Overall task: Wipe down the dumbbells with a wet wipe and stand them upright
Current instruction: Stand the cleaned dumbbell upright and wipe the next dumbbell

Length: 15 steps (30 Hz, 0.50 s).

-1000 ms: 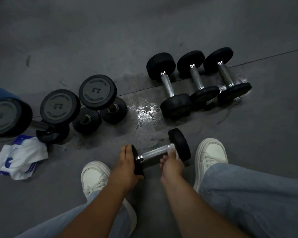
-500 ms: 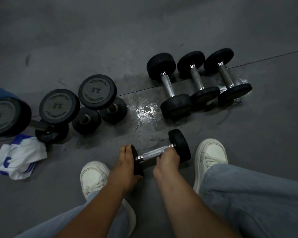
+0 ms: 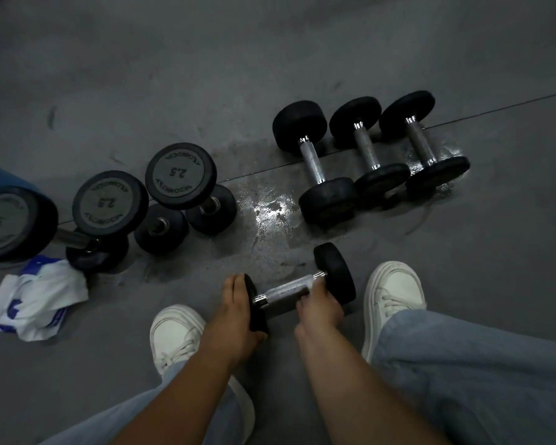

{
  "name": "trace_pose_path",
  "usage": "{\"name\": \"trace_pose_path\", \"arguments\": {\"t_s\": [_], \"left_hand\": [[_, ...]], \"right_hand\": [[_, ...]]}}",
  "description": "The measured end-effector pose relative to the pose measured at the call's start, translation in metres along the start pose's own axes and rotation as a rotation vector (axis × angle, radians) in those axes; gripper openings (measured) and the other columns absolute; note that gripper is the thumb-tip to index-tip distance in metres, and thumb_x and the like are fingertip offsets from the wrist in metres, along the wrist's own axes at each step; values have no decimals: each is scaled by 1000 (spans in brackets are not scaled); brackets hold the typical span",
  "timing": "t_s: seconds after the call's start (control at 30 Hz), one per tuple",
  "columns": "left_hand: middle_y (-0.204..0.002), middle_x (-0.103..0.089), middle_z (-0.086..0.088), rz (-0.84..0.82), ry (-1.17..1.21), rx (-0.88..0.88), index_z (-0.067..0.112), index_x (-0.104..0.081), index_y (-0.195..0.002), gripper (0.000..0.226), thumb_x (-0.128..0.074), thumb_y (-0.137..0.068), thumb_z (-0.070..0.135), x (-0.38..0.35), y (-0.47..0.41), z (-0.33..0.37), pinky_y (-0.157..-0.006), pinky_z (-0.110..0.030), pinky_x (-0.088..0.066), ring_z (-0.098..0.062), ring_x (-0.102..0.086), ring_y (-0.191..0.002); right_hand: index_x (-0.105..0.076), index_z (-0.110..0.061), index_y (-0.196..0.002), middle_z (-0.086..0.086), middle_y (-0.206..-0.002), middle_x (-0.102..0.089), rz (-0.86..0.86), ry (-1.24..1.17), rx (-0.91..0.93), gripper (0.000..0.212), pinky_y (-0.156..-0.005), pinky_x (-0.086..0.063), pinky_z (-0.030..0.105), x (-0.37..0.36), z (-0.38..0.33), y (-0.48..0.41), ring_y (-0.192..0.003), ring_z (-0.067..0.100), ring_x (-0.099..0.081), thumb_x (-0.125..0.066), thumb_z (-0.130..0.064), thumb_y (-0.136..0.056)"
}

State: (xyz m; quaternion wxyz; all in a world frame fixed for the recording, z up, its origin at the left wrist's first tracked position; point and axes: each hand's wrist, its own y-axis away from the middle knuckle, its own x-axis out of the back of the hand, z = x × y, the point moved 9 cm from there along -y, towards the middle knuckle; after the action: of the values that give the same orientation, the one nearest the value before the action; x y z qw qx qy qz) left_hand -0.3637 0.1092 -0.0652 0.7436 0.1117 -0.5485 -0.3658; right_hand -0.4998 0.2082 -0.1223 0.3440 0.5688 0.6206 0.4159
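Your left hand (image 3: 238, 313) grips the left head of the dumbbell (image 3: 283, 292), held low between your shoes (image 3: 395, 290). Your right hand (image 3: 318, 308) curls round the right end of the handle (the pale film there may be the wipe; you cannot tell). Three lying dumbbells (image 3: 312, 162) rest at 1 o'clock. The upright dumbbells (image 3: 180, 176) stand at 10 o'clock, with a white-and-blue bundle (image 3: 39, 297) at 9 o'clock.
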Motion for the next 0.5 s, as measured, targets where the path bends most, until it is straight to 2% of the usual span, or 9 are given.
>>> {"name": "trace_pose_path", "arguments": {"t_s": [0.07, 0.1, 0.17, 0.23, 0.33, 0.37, 0.43, 0.5], "left_hand": [[-159, 6, 3, 11, 7, -13, 16, -1, -154, 119, -84, -69, 28, 1, -1, 1, -101, -35, -44, -27, -36, -140], [-159, 5, 2, 14, 8, -14, 15, -2, -154, 120, -85, -69, 28, 1, -3, 1, -101, -35, -44, -27, -36, -139], [-159, 4, 0, -11, 5, 0, 13, -2, -155, 121, -86, -68, 28, -1, -5, -1, -103, -35, -44, -28, -38, -138], [-159, 4, -1, -21, -9, -1, 13, -1, -154, 121, -85, -69, 29, -2, -6, -2, -102, -36, -44, -29, -40, -137], [-159, 1, -3, -32, -53, 10, 14, -1, -154, 118, -82, -70, 35, -2, -6, -1, -101, -37, -45, -29, -40, -136], [-159, -3, -4, -32, -96, 16, 14, -2, -154, 117, -79, -70, 41, -1, -7, -1, -104, -37, -42, -29, -37, -138], [-157, -16, -6, -18, -180, 37, 14, -11, -152, 112, -68, -68, 60, 4, -11, 1, -112, -38, -34, -28, -32, -139], [-145, -35, -6, 35, -183, 59, 16, -32, -141, 96, -52, -67, 74, 14, -18, 4, -110, -38, -33, -27, -37, -133]], "right_hand": [[-58, -4, -120, 5, -82, -60, -73, -63, 0, 30, -79, -50, 36, 2, 4, 1, -83, 24, -59, -50, -24, -100], [-57, -9, -120, 7, -85, -59, -81, -74, -11, 26, -83, -50, 38, -1, 6, -2, -84, 23, -58, -49, -24, -101], [-56, -17, -115, 8, -88, -58, -73, -80, -16, 21, -73, -52, 32, -6, 5, -3, -75, 19, -55, -48, -29, -101], [-58, -18, -105, 6, -84, -57, -73, -43, -21, 17, -62, -49, 26, -6, 7, -4, -68, 16, -53, -48, -31, -101], [-60, -16, -84, 3, -69, -55, -30, 157, 91, 24, -48, -42, 18, 8, -1, 0, -59, 14, -49, -47, -26, -101], [-59, -14, -79, 3, -67, -55, -23, 240, 138, 27, -48, -42, 17, 9, -1, 5, -59, 15, -50, -46, -23, -101], [-59, -13, -76, 5, -72, -60, -37, 375, 192, 31, -65, -48, 22, 1, 5, 17, -71, 23, -57, -43, -27, -99], [-59, -16, -73, 9, -82, -63, -47, 434, 221, 33, -81, -49, 37, -9, 9, 26, -83, 28, -59, -40, -37, -89]]}}
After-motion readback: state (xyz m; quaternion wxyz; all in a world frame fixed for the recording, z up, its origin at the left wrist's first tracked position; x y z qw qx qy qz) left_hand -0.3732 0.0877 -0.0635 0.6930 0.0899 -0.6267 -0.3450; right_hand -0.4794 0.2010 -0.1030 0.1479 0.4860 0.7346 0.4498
